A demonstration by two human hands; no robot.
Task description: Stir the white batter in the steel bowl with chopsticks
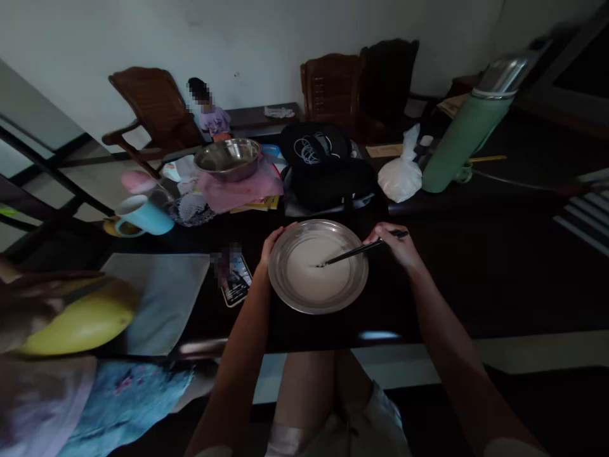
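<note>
A shallow metal plate filled with a pale batter stands on the dark table right in front of me. My left hand grips the plate's left rim. My right hand holds dark chopsticks at the plate's right side, their tips dipped in the batter near the plate's middle.
A phone lies left of the plate beside a grey sheet. Behind stand a metal bowl on pink cloth, a blue mug, a black bag, a white plastic bag and a green thermos. A person sits far back.
</note>
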